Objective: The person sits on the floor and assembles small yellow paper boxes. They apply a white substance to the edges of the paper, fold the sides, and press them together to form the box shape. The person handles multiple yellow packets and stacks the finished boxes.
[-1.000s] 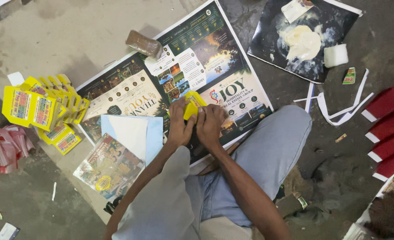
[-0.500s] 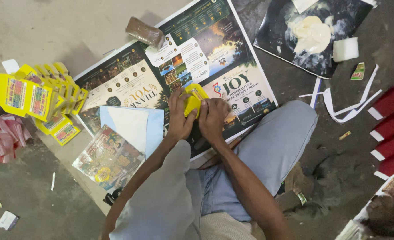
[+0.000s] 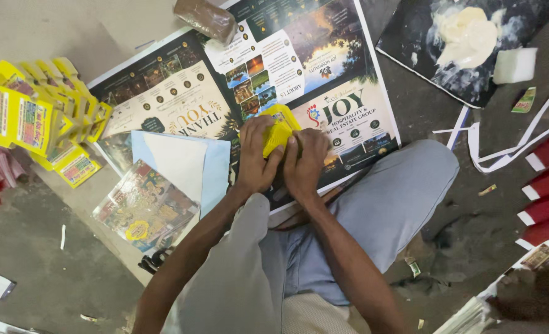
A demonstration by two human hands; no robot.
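Yellow carton [image 3: 277, 131] sits at frame centre, grasped by the fingers of both the left hand [image 3: 257, 159] and right hand [image 3: 305, 162], over a printed poster [image 3: 188, 102]. Finished yellow cartons [image 3: 33, 120] pile at upper left; white paste [image 3: 466, 34] lies upper right.

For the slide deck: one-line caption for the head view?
Both hands, left hand and right hand, fold a yellow carton over a printed poster.

Informal floor workshop for hand-making small boxes: bare concrete floor [image 3: 51, 37], printed poster [image 3: 225, 80] as work mat, stack of yellow folded cartons [image 3: 33, 117], paste blob on dark sheet [image 3: 466, 34], paper strips [image 3: 503, 148].
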